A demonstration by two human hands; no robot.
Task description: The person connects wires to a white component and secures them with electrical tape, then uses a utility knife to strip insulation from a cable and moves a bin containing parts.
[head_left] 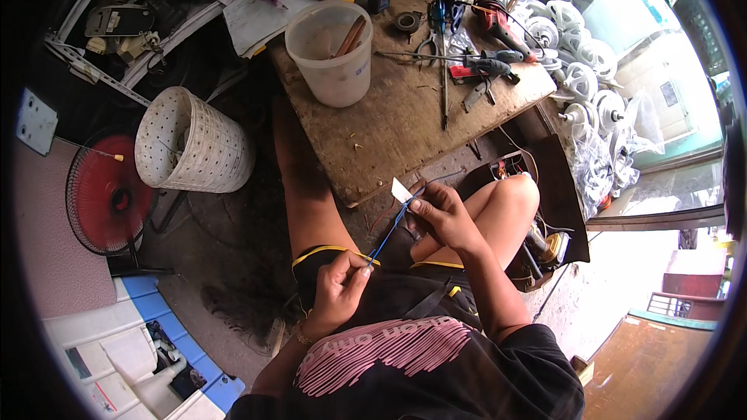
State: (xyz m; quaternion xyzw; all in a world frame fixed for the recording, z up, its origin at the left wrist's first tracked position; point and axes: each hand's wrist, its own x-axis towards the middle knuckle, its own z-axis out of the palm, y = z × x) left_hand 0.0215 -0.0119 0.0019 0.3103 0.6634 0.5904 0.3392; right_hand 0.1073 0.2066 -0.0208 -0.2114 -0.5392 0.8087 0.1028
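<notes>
A thin blue wire (387, 238) runs taut between my hands, just off the table's near corner. My left hand (341, 289), lower and above my lap, is closed with thumb and fingers pinching its lower end. At the upper end my right hand (440, 216) is closed on the wire, which looks doubled or twisted there. A small white pointed piece (401, 190) sticks up beside the right fingertips; whether the fingers hold it is hidden. The loose tail of the wire reaches to the right past that hand.
The wooden table (389, 144) bears a whitish bucket (329, 70), a red power drill (498, 27), pliers (427, 47), screwdrivers and a roll of black tape (406, 22). At left stand a perforated basket (198, 144) and a red fan (113, 194). An open tool case (560, 187) lies right of my knee.
</notes>
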